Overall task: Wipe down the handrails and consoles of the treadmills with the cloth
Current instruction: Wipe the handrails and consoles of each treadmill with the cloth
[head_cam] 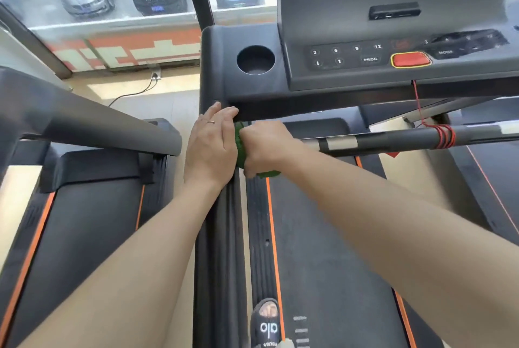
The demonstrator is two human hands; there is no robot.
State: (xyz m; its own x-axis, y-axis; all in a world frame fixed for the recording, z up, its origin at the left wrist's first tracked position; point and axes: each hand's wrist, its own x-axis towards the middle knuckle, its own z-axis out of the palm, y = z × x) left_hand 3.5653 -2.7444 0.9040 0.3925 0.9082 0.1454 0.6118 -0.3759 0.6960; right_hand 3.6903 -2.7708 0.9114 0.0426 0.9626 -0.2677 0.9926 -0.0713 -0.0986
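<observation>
1. Left hand [212,148] lies flat, fingers straight, on the left handrail [217,221] just under the console [365,61] corner; grip released.
2. Right hand [266,148] clenched round the green cloth [239,151], touching that handrail.
3. Treadmill belt [331,263] below; another treadmill on the left, window with parked cars ahead.
</observation>
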